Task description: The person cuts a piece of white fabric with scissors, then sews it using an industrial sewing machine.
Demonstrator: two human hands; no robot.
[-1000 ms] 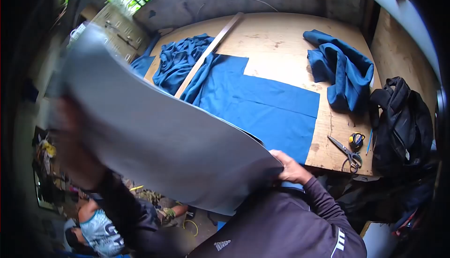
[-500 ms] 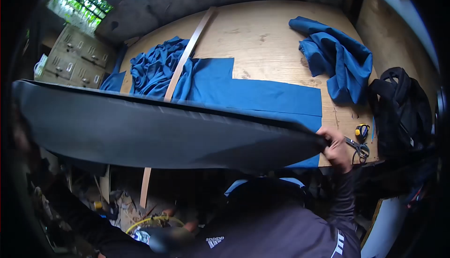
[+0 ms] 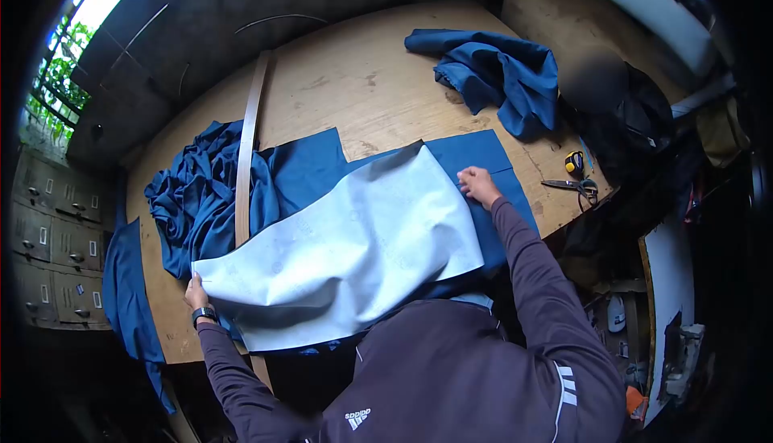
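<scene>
A wide sheet (image 3: 354, 242) lies rumpled over the near side of the table, pale backing up, with dark grey showing along its upper edge. My left hand (image 3: 196, 292) pinches the sheet's left corner. Just past the sheet's right edge, my right hand (image 3: 481, 187) hovers over flat blue fabric (image 3: 475, 152), its fingers loosely bent and apart with nothing visible in them. The sheet covers much of this blue fabric. A long wooden strip (image 3: 250, 137) crosses the table, its lower part hidden under the sheet.
Bunched blue cloth (image 3: 197, 193) sits left, and another crumpled blue cloth (image 3: 515, 73) lies at the far right of the wooden table (image 3: 322, 81). Scissors (image 3: 584, 191) and a yellow tape measure (image 3: 574, 163) rest near the right edge. Metal lockers (image 3: 64, 242) stand at left.
The sheet was stretched in the air, dark side showing, between both hands; now it is down on the table, pale side up. My right hand has come off its edge. The view has shifted.
</scene>
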